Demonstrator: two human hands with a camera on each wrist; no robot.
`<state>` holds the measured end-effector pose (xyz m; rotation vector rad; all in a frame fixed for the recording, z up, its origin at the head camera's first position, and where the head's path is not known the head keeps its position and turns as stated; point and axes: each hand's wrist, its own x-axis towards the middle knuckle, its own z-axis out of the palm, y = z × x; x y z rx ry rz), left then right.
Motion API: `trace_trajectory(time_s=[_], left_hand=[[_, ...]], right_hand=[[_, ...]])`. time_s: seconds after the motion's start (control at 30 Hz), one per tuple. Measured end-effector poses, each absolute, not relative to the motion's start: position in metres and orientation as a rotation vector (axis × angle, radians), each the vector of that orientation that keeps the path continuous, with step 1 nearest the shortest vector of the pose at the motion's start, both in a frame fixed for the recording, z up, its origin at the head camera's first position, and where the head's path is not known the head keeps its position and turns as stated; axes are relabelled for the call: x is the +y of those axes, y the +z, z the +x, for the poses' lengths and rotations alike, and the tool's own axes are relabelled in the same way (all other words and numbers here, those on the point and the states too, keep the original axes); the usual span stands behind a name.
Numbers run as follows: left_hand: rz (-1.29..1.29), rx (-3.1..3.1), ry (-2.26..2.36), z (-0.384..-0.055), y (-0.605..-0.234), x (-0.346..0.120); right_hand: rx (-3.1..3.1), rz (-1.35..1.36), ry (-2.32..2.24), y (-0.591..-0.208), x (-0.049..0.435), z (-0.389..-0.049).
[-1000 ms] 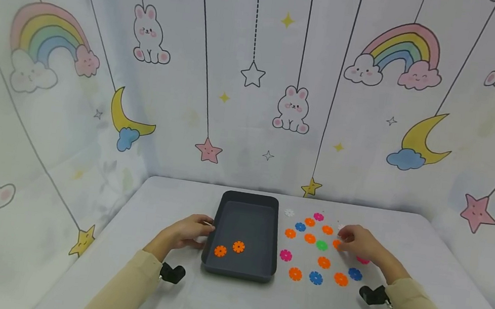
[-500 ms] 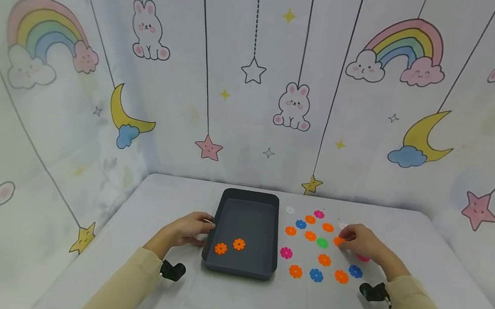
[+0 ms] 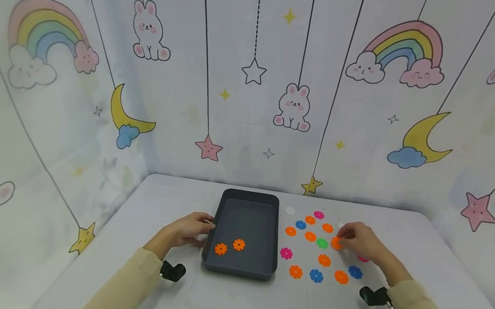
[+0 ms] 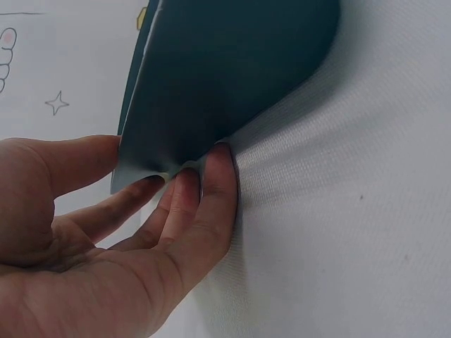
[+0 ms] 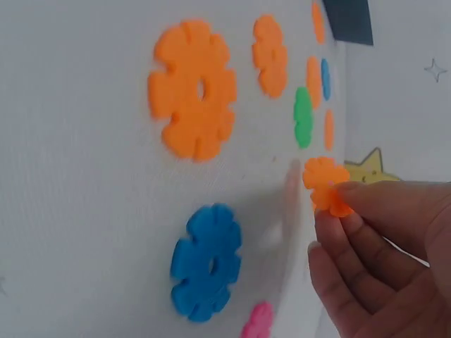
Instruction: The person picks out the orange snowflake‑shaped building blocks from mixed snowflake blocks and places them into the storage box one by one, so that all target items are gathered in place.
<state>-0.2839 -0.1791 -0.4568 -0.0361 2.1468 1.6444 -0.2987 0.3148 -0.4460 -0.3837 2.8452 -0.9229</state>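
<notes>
My right hand (image 3: 359,238) pinches an orange snowflake disc (image 5: 325,184) between thumb and fingers. In the right wrist view the disc is lifted off the white cloth. My left hand (image 3: 188,228) grips the left side of a dark grey tray (image 3: 241,271). The left wrist view has its thumb at the tray's rim and the fingertips against the outer wall near the cloth. Two orange discs (image 3: 239,245) lie inside the tray. Around my right hand lie a green disc (image 3: 322,243), a blue disc (image 5: 206,264) and another orange disc (image 5: 194,90).
Several more notched discs are scattered right of the tray, among them a pink disc (image 3: 286,253), a blue disc (image 3: 316,275) and a white disc (image 3: 290,210). A white cloth (image 3: 230,305) covers the table. A printed curtain (image 3: 251,124) stands behind it.
My right hand has taken hold of the orange disc and raised it slightly from the cloth. The left hand stays on the tray.
</notes>
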Motion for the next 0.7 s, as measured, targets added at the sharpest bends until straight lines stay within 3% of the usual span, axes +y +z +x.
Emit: trace_trajectory(time_s=[0.7], left_hand=[[-0.054, 2.157, 1.641, -0.284, -0.460, -0.177]], right_hand=[[2.795, -0.521, -1.107, -0.425, 0.256, -0.280]])
